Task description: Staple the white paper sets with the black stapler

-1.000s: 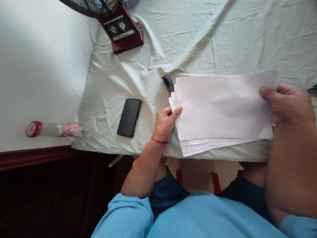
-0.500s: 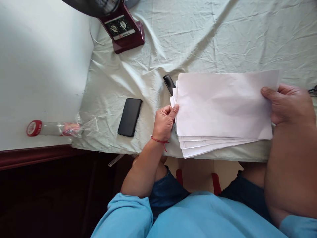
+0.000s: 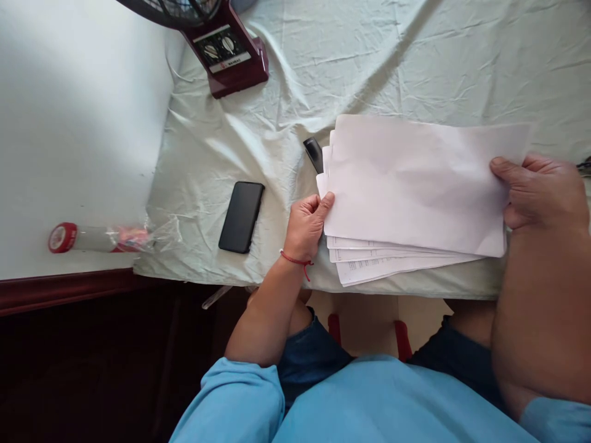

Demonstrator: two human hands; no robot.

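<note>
Paper stack (image 3: 406, 191): several white sheets, faint pinkish cast. Spans from hand to hand over the near part of the cloth-covered counter (image 3: 415, 67), long sides running left to right. Cannot tell if resting on the cloth or raised clear of it.

Top sheet (image 3: 415, 175): shows a blank face. Carries soft, shallow dents towards the right half; lower right corner slightly bent.

Lower sheets (image 3: 369, 268): sit out of line with the top one. Step out at the left edge and along the near edge in a loose fan, wider at left, narrowing to the right. Bear fine dark print on the exposed near strips, too small to read.

Left hand (image 3: 305, 224): grips the left edge, thumb on top, fingers (image 3: 308, 205) curled in and closed on the stack.

Right hand (image 3: 542, 191): pinches the right edge, thumb flat on the top sheet, fingers behind, largely hidden.

Black object (image 3: 313, 154): juts from under the left edge, partly covered, identity unclear.

Black phone (image 3: 241, 216): lies left of the left hand, well apart from the paper.
</note>
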